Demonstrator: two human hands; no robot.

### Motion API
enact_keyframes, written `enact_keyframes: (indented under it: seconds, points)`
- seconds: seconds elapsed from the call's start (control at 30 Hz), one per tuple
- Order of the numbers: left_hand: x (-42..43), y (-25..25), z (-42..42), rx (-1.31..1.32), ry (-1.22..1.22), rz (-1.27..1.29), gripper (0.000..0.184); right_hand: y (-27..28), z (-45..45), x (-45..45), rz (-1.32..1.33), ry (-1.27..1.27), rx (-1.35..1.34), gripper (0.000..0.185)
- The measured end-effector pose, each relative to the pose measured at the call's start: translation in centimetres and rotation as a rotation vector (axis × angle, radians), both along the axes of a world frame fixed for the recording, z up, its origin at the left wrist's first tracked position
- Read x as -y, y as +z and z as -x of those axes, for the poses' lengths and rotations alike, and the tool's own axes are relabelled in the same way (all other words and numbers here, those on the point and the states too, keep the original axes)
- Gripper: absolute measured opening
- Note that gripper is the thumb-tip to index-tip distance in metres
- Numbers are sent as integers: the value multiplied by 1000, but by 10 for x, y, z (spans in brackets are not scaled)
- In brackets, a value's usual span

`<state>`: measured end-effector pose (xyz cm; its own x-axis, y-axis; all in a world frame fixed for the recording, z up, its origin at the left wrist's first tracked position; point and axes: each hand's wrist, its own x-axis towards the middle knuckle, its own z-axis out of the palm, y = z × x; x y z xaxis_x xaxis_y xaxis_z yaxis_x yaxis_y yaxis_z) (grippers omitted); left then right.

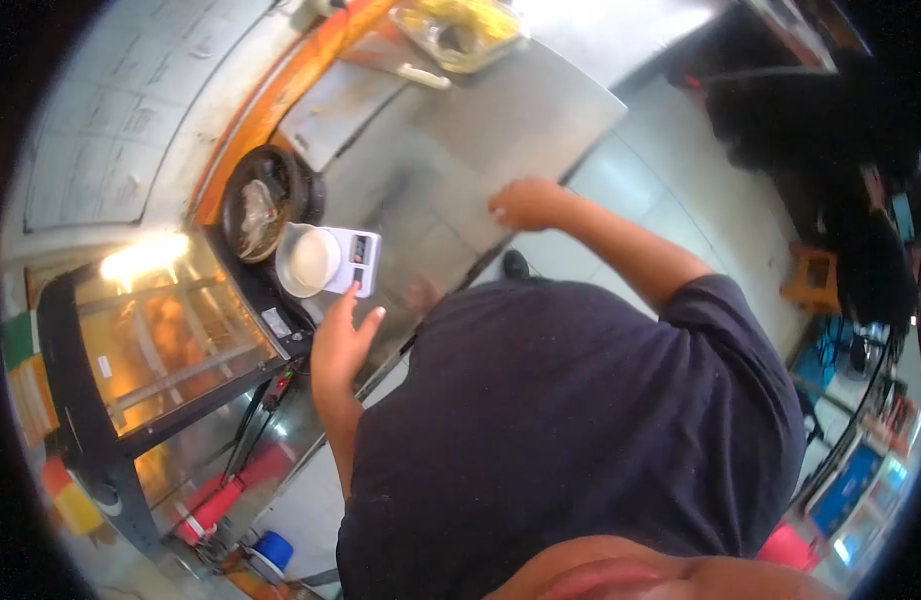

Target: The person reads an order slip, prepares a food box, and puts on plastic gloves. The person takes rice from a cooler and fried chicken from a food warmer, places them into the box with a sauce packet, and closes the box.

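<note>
My left hand [346, 340] reaches to a white kitchen scale [359, 262], its index fingertip at the edge of the scale below the display and its thumb held apart. On the scale's platform sits a clear plastic container [294, 262] with something pale inside. A dark round pan [268, 205] stands right behind it, holding a crumpled clear plastic bag. My right hand [529, 204] hangs over the edge of the steel counter [451, 160], fingers curled in, with nothing seen in it.
A lit glass display case [171, 340] stands at the left. At the counter's far end lie a tray of yellow food [461, 30] and a white-handled tool [423, 76]. An orange stool [811, 275] is on the tiled floor at the right.
</note>
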<state>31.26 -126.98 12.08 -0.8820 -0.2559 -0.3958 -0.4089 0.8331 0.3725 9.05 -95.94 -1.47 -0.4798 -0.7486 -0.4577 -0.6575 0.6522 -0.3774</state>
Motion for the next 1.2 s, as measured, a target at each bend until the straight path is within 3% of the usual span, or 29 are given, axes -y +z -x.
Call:
enact_keyframes:
  seconds: [0.1, 0.23, 0.4, 0.47, 0.57, 0.7, 0.77, 0.87, 1.03, 1.13, 1.2]
  points:
    - [-5, 8, -16, 8, 11, 6, 68, 23, -31, -32, 101, -180, 40, 34]
    - [9, -12, -63, 52, -34, 26, 70, 22, -109, -33, 85, -174, 25, 33]
    - [8, -7, -121, 63, -108, 25, 69, 6, -242, 3, 132, -27, 203, 36]
    - [10, -11, -144, 60, -126, 38, 69, 1, -301, 5, 301, -65, 228, 38]
    - [4, -4, -182, 96, -118, 20, 69, 0, -364, -6, 256, -122, 392, 39]
    - [3, -2, -217, 105, -95, -56, 68, 19, -393, -61, 297, -274, 444, 42]
    - [0, -9, -230, 139, -96, -15, 68, 6, -398, -88, 206, -323, 295, 41]
    - [-18, -31, -243, 214, -106, 47, 68, -18, -394, -121, 110, -365, 312, 41]
    - [-105, -60, -188, 152, -185, -285, 61, -78, -380, -146, 58, -268, 384, 41]
    - [-145, -116, -98, -265, -657, -139, 56, -112, -367, -157, -13, -148, 441, 41]
    - [-158, -150, -31, -432, -775, 142, 75, -151, -345, -169, -15, -102, 494, 40]
